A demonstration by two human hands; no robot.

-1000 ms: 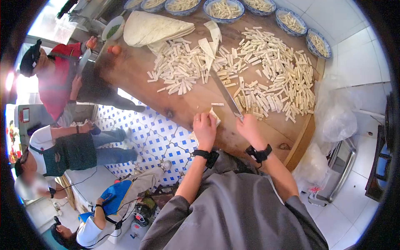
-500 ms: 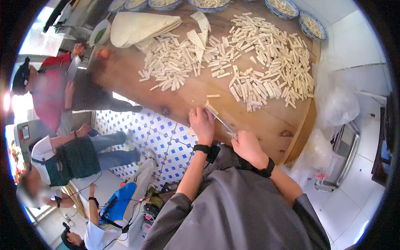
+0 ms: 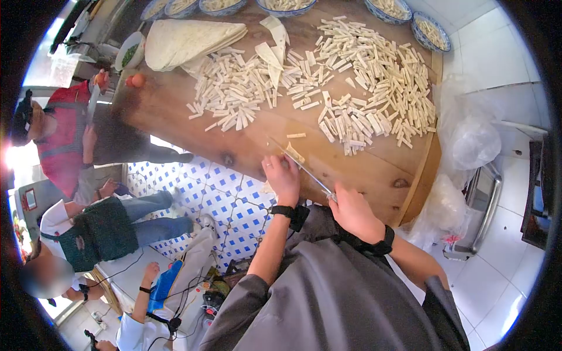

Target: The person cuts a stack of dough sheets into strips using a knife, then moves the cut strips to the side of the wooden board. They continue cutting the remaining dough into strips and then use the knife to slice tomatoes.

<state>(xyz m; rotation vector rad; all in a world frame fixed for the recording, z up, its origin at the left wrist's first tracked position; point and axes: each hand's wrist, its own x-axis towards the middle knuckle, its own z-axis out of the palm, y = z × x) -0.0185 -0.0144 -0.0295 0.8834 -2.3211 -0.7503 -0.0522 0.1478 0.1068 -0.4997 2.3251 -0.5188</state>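
Note:
My right hand is closed around the handle of a knife, whose thin blade points up and left over the wooden table. Beside the blade, my left hand has its fingers bent and pressed down at the table's near edge. A pale piece of dough pokes out under that hand, mostly hidden by it. Just past the blade lies a small dough offcut, and one loose dough strip rests a little farther away.
Heaps of cut strips cover the wooden table. A folded dough sheet lies at the back left. Patterned bowls line the far edge. Plastic bags hang at right. Several people, one in a red vest, are at left.
The view has shifted slightly, so the table contents sit a little more to the left. My hands and the knife keep nearly the same place. A person's arm at lower left has risen.

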